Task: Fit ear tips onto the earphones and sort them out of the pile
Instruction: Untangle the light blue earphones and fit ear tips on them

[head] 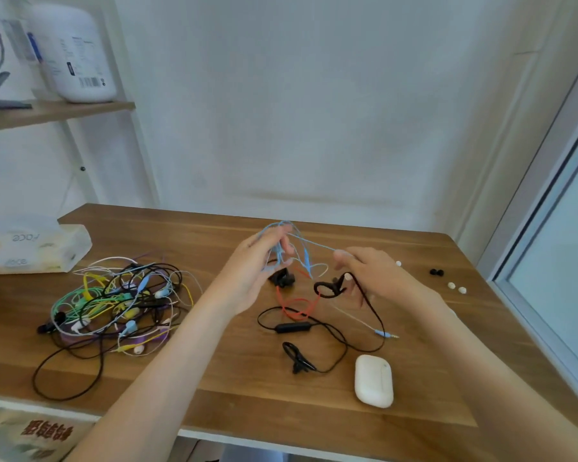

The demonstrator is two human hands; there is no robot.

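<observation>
We found the left hand (257, 271) gripping coiled blue earphones (282, 224) mid-frame, the right hand (377, 278) pinching a loose strand.

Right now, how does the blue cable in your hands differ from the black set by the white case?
The blue cable hangs raised between left hand and right hand; the black set lies on the desk. The blue cable is thin; the black set thicker, with an inline remote. Both are outside the pile.

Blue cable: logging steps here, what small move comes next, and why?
Probably wind in the slack: the left hand holds the blue cable in loops, the right hand pinches one strand, and a blue plug lies on the table.
</observation>
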